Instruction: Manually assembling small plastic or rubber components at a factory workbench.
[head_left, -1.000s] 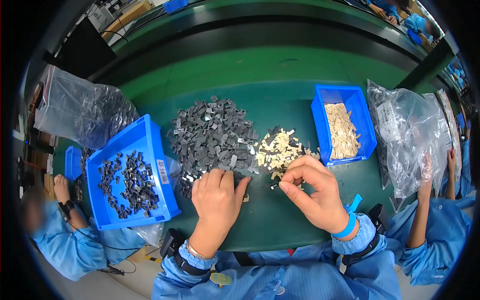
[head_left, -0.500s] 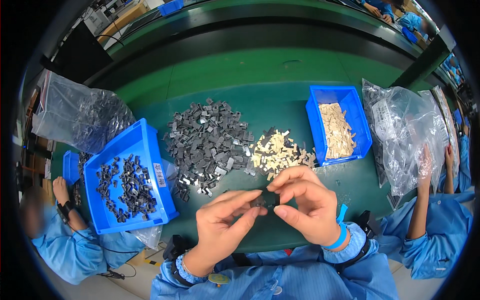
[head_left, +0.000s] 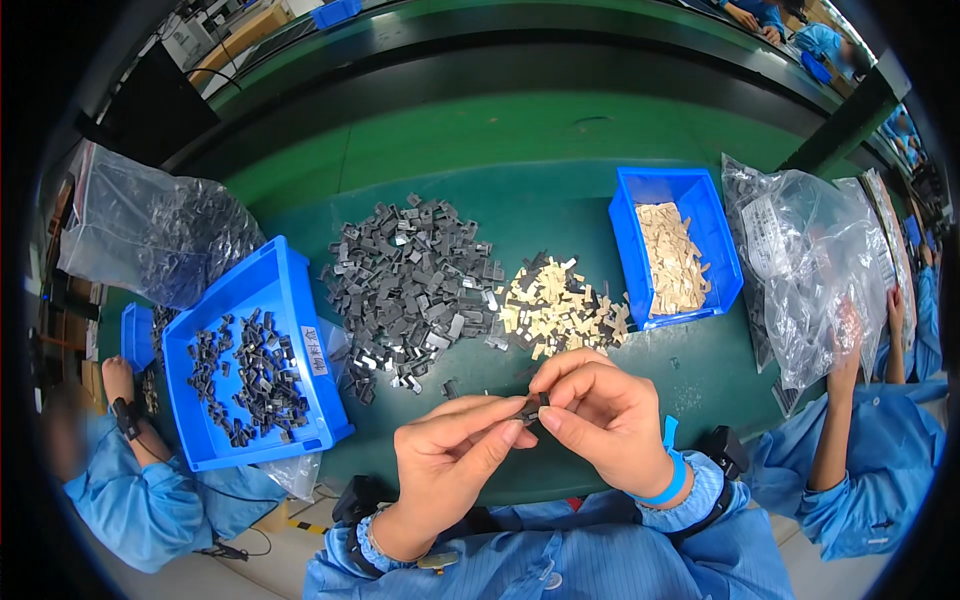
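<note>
Close to the front edge of the green table my two hands meet. My left hand [head_left: 455, 455] pinches a small dark plastic part [head_left: 530, 411] between thumb and fingers. Thumb and fingertips of my right hand [head_left: 610, 420] grip a small black strip [head_left: 544, 399], which touches that part. Fingertips cover much of both pieces. Beyond my hands lies a large heap of dark grey plastic parts [head_left: 415, 280]. To its right is a smaller pile of cream and black strips [head_left: 560, 305].
A blue tray [head_left: 180, 390] of black parts stands left, a blue bin [head_left: 628, 235] of tan pieces back right. Clear plastic bags [head_left: 120, 215] lie at the left and right. Co-workers in blue sit on both sides; a person's hand [head_left: 846, 335] touches the right bag.
My hands have come together, bringing the black strip against the dark plastic part. A small dark part now shows on the table just beyond my left hand.
</note>
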